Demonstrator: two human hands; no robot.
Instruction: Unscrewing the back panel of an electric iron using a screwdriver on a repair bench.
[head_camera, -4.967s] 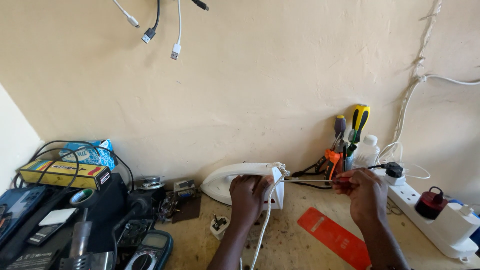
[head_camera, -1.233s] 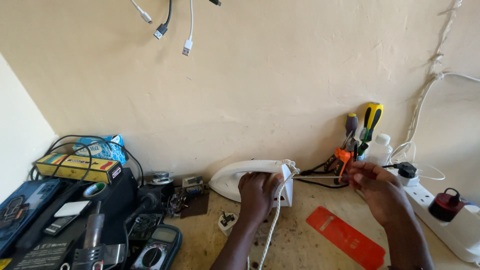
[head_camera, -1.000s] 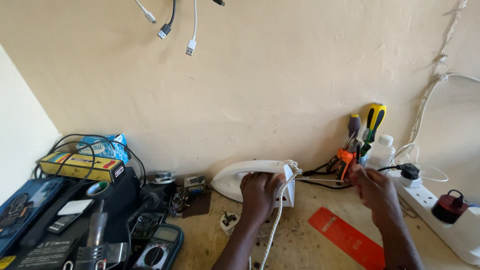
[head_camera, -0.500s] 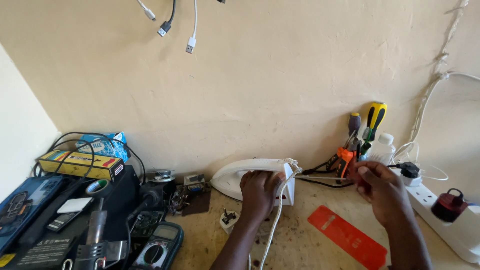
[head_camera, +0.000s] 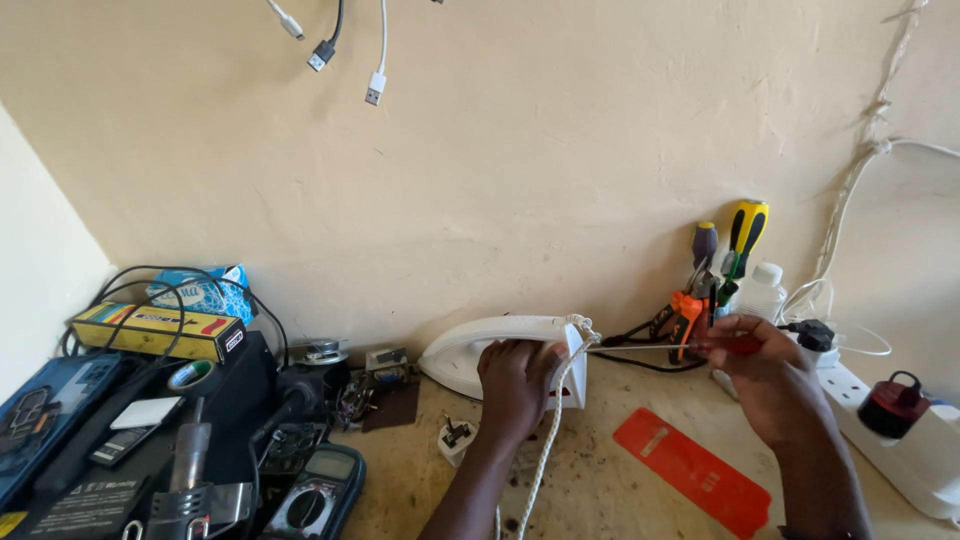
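Left hand (head_camera: 515, 375) fingers clamp the heavy, rigid white iron (head_camera: 500, 350) at its heel; right hand (head_camera: 765, 375) pinches a thin stiff screwdriver (head_camera: 660, 347) by its handle

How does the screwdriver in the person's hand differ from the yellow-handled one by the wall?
The held screwdriver has a red handle and a thin shaft; the yellow-handled screwdriver looks thicker in the handle, with black trim. The held one lies level in the right hand, tip toward the rear of the white iron that the left hand steadies. The yellow one stands upright, untouched, among other tools. Both are hand screwdrivers.
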